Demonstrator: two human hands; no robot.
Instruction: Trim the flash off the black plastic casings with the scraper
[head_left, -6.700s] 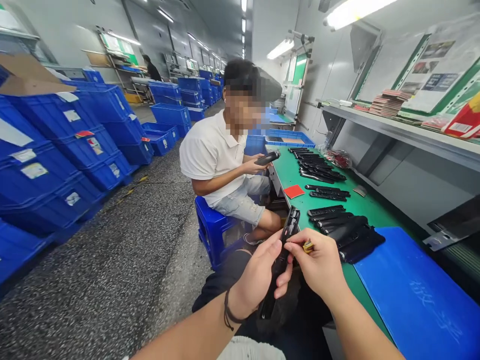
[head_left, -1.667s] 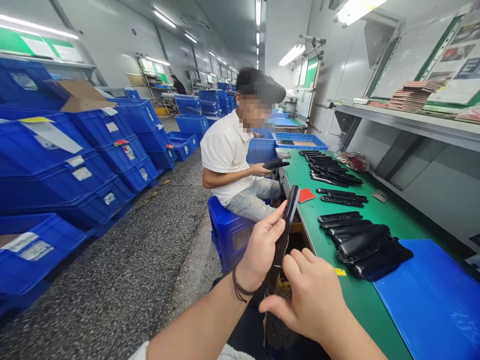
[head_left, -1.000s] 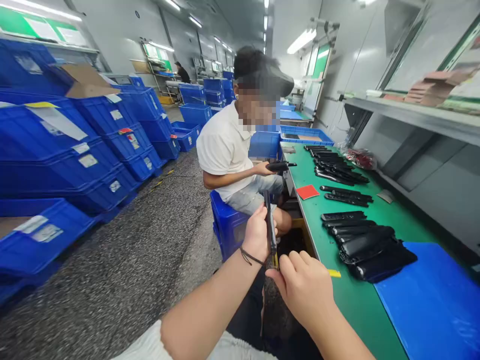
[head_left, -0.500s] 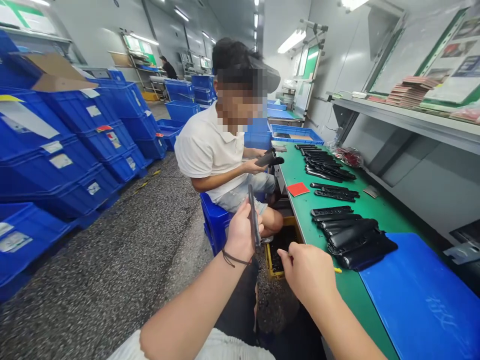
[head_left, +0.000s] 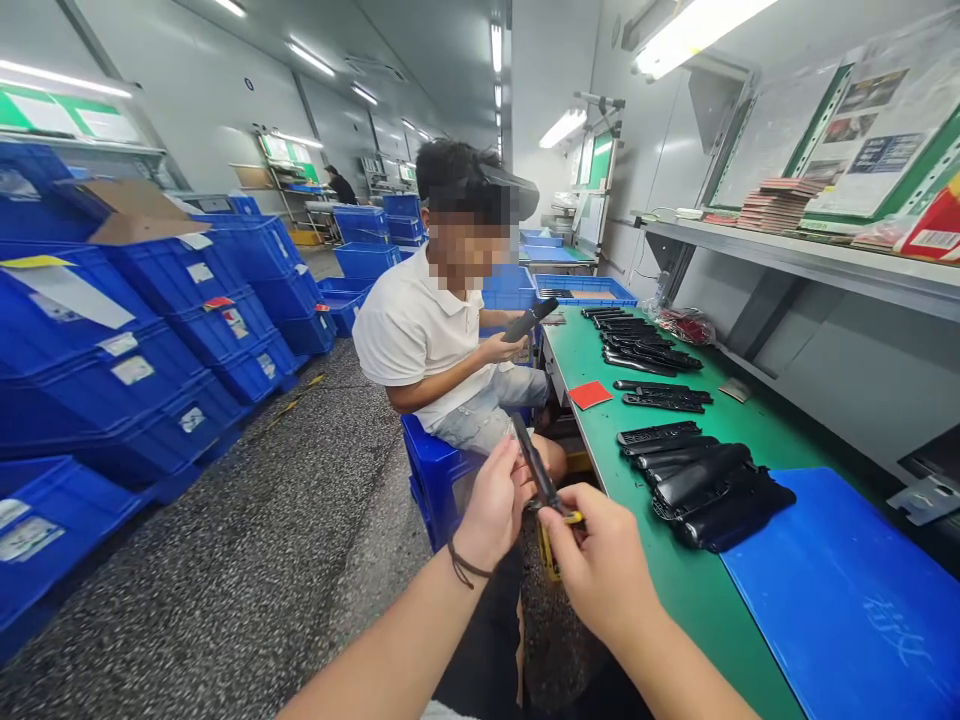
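My left hand [head_left: 491,500] is closed round a long black plastic part [head_left: 534,462], which tilts with its far end up and to the left. At the part's near end, my right hand [head_left: 600,545] is pinched on a small tool with a yellow handle [head_left: 573,517]; its tip is hidden by the fingers and the part. Several similar black parts [head_left: 705,480] lie in a row on the green table [head_left: 660,590], to the right of my hands.
A person in a white shirt [head_left: 409,320] sits ahead on a blue stool [head_left: 431,450], holding a black part. A blue sheet [head_left: 847,580] lies on the table at right. Blue crates [head_left: 135,370] are stacked at left, and a yellow crate [head_left: 549,555] stands below my hands.
My right hand has come up against the black part in my left hand, which now tilts more. The yellow handle now shows at my right fingers. The view has tipped upward.
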